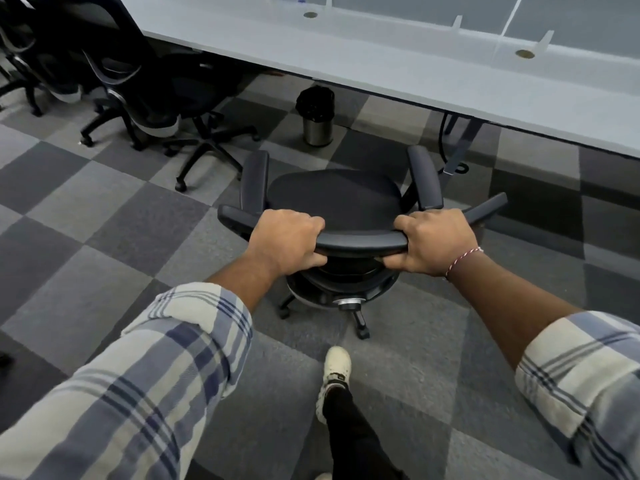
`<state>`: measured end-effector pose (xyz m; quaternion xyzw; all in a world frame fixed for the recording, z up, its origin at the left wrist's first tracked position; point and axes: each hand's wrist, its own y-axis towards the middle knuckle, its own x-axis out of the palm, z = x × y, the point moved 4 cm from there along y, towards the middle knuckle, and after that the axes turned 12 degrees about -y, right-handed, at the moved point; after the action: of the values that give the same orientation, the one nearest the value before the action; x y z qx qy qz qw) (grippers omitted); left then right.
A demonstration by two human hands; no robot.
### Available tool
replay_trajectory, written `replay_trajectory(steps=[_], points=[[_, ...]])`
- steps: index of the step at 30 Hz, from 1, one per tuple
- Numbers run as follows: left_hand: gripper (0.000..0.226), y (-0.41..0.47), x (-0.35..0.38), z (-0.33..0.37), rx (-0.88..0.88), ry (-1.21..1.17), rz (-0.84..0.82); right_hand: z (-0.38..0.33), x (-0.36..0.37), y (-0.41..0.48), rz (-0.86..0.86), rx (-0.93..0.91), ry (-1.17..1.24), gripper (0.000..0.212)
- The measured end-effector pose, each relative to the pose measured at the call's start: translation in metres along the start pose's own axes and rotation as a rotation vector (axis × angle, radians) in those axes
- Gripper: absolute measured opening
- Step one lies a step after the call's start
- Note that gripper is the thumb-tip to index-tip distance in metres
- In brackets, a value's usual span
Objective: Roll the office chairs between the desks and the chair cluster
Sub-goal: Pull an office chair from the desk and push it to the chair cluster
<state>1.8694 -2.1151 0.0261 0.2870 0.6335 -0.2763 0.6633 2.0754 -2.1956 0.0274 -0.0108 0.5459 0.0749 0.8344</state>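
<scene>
A black office chair (332, 199) stands on the carpet right in front of me, its seat facing the long grey desk (381, 60) beyond it. My left hand (285, 239) grips the top edge of the chair's backrest on the left side. My right hand (434, 240) grips the same edge on the right side, a red and white thread round its wrist. Both armrests point toward the desk. The chair's wheeled base shows below the backrest, partly hidden by it.
A cluster of black office chairs (138, 84) stands at the upper left beside the desk's end. A small steel bin (317, 116) with a black liner sits under the desk edge. Desk legs and a cable (457, 147) are at the right. My white shoe (336, 368) steps on the checkered carpet.
</scene>
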Motion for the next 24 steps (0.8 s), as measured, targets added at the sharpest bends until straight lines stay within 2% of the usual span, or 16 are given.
replay_trajectory(steps=[11,16,24], points=[[0.033,0.122,0.000,-0.135,-0.033,-0.014,-0.036,0.012,0.020,0.178,0.058,-0.002,0.022,0.053],[0.031,0.156,-0.001,-0.181,0.000,-0.026,-0.030,0.008,0.023,0.229,0.050,0.020,0.057,0.052],[0.029,0.178,0.003,-0.274,0.105,-0.039,-0.051,-0.045,0.008,0.292,-0.040,0.132,0.060,0.053]])
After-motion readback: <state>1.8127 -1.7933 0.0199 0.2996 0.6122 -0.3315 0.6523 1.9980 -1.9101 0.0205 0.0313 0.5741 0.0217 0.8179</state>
